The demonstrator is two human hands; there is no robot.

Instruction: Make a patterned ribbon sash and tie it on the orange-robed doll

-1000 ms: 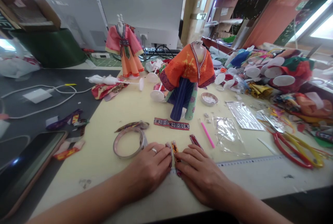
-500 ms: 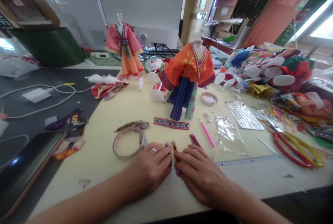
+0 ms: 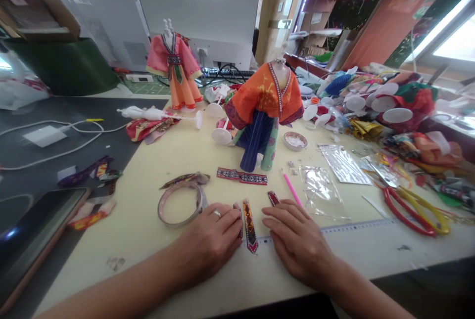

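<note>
My left hand point(image 3: 215, 235), with a ring on one finger, lies flat on the table, its fingertips over a narrow trim strip point(image 3: 240, 230) that is mostly covered. Just right of it a pointed patterned strip point(image 3: 250, 225) in orange, black and red lies fully exposed. My right hand point(image 3: 297, 240) rests to the right of that strip, fingers loosely extended and apart from it. From behind its fingers pokes a dark red trim piece point(image 3: 273, 198); its lower end is hidden. Farther back lies a red-and-black patterned band point(image 3: 242, 176). A ruler point(image 3: 356, 226) runs under both hands.
A tape roll point(image 3: 179, 204) sits left of my hands. At the right are a pink stick point(image 3: 292, 189), clear plastic bags point(image 3: 322, 190) and scissors point(image 3: 411, 210). Behind stand dressed doll forms, one in orange point(image 3: 269, 94), one in pink point(image 3: 174, 67). A phone point(image 3: 37, 240) lies left.
My right hand has moved right, off the pointed strip, which now shows whole. My left hand stays over its strip. The whole view has shifted slightly.
</note>
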